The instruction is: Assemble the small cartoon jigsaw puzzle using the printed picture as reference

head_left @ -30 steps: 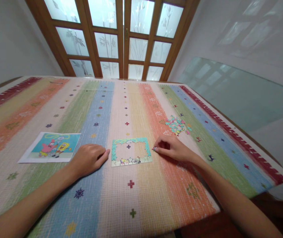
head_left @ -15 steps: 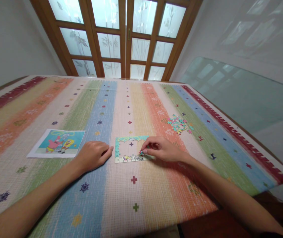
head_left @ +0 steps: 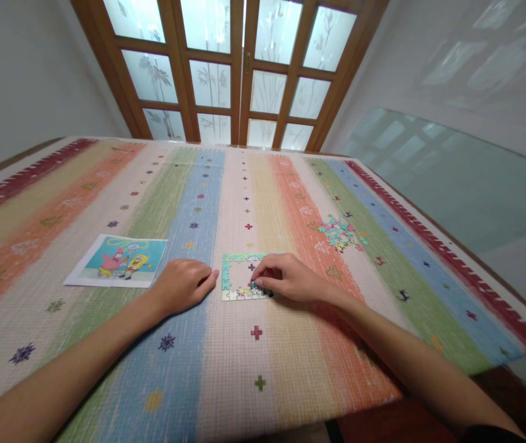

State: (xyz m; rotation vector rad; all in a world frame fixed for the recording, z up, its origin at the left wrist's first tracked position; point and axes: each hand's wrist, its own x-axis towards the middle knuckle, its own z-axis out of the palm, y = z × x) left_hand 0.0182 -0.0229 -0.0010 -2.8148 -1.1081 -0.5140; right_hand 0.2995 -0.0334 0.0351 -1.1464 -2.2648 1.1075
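A small jigsaw frame (head_left: 237, 275), teal-edged and hollow in the middle, lies on the striped tablecloth (head_left: 253, 369). My right hand (head_left: 285, 280) rests over its right half, fingers pinched on a small puzzle piece pressed at the inner lower edge. My left hand (head_left: 184, 286) lies loosely curled on the cloth just left of the frame, fingertips almost touching its edge, holding nothing I can see. A heap of loose puzzle pieces (head_left: 340, 232) sits farther back on the right.
A printed cartoon reference picture (head_left: 119, 261) lies to the left of my left hand. Wooden glazed doors (head_left: 239, 74) stand beyond the table's far edge. A glass pane (head_left: 451, 178) leans along the right wall. The table's near right edge drops off.
My right hand has moved left from beside the frame's right edge to over the frame, carrying the piece to the inner lower border. The left hand has stayed put.
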